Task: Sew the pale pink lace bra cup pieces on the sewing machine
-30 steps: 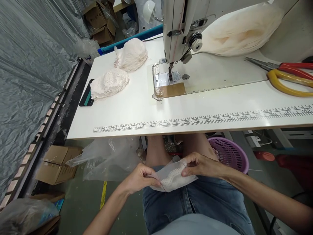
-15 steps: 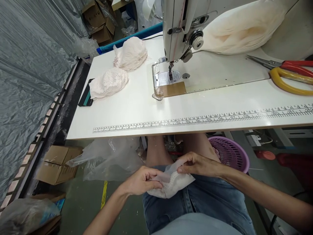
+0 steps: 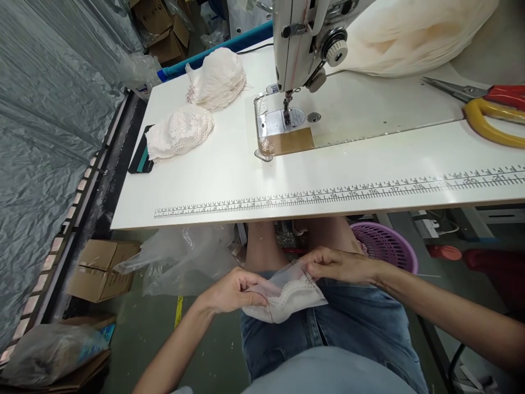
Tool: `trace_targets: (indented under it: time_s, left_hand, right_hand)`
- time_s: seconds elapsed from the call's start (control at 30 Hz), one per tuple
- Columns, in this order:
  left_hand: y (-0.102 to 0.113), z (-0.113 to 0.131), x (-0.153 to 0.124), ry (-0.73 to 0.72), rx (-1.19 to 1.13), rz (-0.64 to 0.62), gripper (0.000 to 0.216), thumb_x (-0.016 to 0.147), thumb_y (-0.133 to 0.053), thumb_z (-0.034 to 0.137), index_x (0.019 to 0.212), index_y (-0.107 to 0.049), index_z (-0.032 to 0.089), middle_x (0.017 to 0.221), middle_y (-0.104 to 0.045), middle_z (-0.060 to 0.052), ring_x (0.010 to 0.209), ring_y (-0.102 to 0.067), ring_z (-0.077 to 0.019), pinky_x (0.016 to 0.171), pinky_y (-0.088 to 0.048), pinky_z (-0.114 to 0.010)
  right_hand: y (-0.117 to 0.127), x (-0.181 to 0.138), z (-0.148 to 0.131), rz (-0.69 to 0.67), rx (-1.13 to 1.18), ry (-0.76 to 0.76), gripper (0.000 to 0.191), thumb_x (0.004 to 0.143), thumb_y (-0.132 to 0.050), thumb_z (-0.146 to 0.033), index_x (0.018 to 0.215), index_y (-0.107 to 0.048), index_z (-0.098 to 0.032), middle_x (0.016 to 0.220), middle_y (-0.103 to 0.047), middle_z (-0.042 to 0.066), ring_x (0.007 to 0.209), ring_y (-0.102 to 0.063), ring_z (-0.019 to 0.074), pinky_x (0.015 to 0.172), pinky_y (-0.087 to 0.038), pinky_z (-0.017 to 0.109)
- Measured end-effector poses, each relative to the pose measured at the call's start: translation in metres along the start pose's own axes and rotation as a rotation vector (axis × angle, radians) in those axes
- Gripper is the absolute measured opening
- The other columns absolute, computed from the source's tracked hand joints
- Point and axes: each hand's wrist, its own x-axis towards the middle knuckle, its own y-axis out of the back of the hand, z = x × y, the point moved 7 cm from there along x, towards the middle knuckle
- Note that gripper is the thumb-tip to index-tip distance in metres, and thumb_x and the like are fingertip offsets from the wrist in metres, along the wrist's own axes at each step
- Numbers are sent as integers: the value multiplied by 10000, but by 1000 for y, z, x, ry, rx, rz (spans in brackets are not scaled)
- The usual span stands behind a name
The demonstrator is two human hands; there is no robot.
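Note:
Over my lap I hold a small pale lace fabric piece point(image 3: 287, 298) with a scalloped trim. My left hand point(image 3: 232, 293) pinches its left edge with closed fingers. My right hand point(image 3: 336, 265) pinches its upper right edge, fingers pressed together. Both hands sit below the front edge of the white sewing table point(image 3: 229, 180), above my denim shorts point(image 3: 328, 334). On the table stand the sewing machine point(image 3: 303, 49) and two stacks of lace pieces point(image 3: 180, 134), point(image 3: 217, 79).
Large scissors with yellow and red handles point(image 3: 488, 106) lie at the table's right. A pale fabric heap point(image 3: 410, 33) sits behind the machine. A purple basket point(image 3: 389, 251) stands by my right knee. Clear plastic bags point(image 3: 184, 262) and cardboard boxes point(image 3: 102, 268) lie on the floor at left.
Both hands have shifted their pinch along the lace piece, folding and then flattening it on my lap. My view has tipped down slightly.

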Motion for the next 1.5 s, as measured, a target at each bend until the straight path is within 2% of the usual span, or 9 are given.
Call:
trace_targets:
  time_s: [0.1,0.2,0.5,0.73,1.0,1.17,1.27,1.37,1.5]
  left_hand:
    - [1,-2,1,-20,15,-15,377,765,-671,370,1071,-676,150,934,-714,-100,794,-672,-172,705,-531,-228]
    - [4,-5,2,-27,26,-18,376,769,-669,368,1082,-671,159,951,-713,-98,802,-674,-171,711,-532,-226]
    - [7,-3,-1,-37,50,-18,383,761,-677,377,1071,-676,152,950,-715,-94,807,-675,-164,707,-526,-203]
    - [4,1,-5,-37,91,-21,358,779,-662,355,1080,-673,161,958,-715,-84,824,-679,-177,711,-537,-213]
    - [7,1,-6,-44,130,-8,306,780,-663,321,1031,-694,149,963,-714,-83,845,-678,-174,694,-534,-188]
    - [6,4,-5,-63,138,-9,310,786,-653,333,1022,-696,137,902,-724,-83,786,-683,-163,659,-532,-179]
    - [7,4,-4,-78,161,-9,309,783,-653,349,1007,-702,142,890,-726,-78,768,-683,-157,649,-526,-173]
    - [9,2,-3,-77,181,-16,327,777,-656,367,1005,-704,137,890,-725,-83,765,-682,-157,656,-523,-172]
    - [10,-1,-4,-63,191,-34,361,773,-648,409,998,-707,133,889,-724,-91,766,-682,-163,672,-524,-181]
  right_hand:
    - [-4,2,-1,-53,29,-41,427,722,-695,-433,1032,-674,-142,834,-670,42,737,-593,144,687,-452,265]
    - [-6,6,0,-24,33,-79,423,650,-752,-399,984,-694,-147,827,-691,40,731,-614,149,679,-468,262]
    - [-11,12,-2,30,-6,-55,323,640,-742,-427,742,-714,-121,645,-662,15,624,-591,133,605,-445,242]
    - [-10,13,-6,104,-42,-41,304,663,-732,-416,695,-644,-127,617,-569,-23,574,-508,101,532,-377,219]
    - [-11,8,-10,-21,-143,19,404,858,-501,-491,902,-648,-117,733,-537,3,670,-474,114,613,-361,244]
    - [-16,11,2,-98,-35,-54,453,710,-700,-430,1055,-654,-140,848,-646,44,733,-562,151,638,-423,255]
    - [-16,16,5,-51,19,-55,425,636,-759,-405,962,-698,-139,825,-669,39,732,-583,157,650,-443,257]
    - [-14,20,7,1,-18,-53,343,678,-722,-430,813,-724,-115,702,-649,23,645,-557,134,585,-415,234]
    - [-12,19,7,-14,-39,-47,398,738,-659,-480,765,-722,-88,615,-601,13,597,-520,123,563,-394,236]
